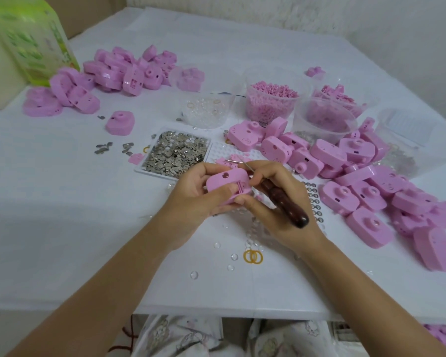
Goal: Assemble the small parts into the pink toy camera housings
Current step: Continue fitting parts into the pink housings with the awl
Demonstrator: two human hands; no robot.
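Note:
My left hand [191, 199] grips a pink toy camera housing [225, 182] above the white table, its open inner side turned toward me. My right hand [273, 202] holds an awl with a dark wooden handle [285, 202]; its thin metal tip [242, 164] points up and away, past the housing's top edge. The right fingertips touch the housing's right side. A shallow tray of small metal pieces [175, 153] lies just beyond my hands. Whether a small part sits between my fingers is hidden.
Pink housings are heaped at the right [371, 181] and far left [108, 76]. Clear tubs hold pink small parts [271, 101], more pink pieces [325, 117] and clear lenses [206, 109]. Loose lenses and two yellow rings [252, 256] lie near me. A green-printed bag [34, 37] stands far left.

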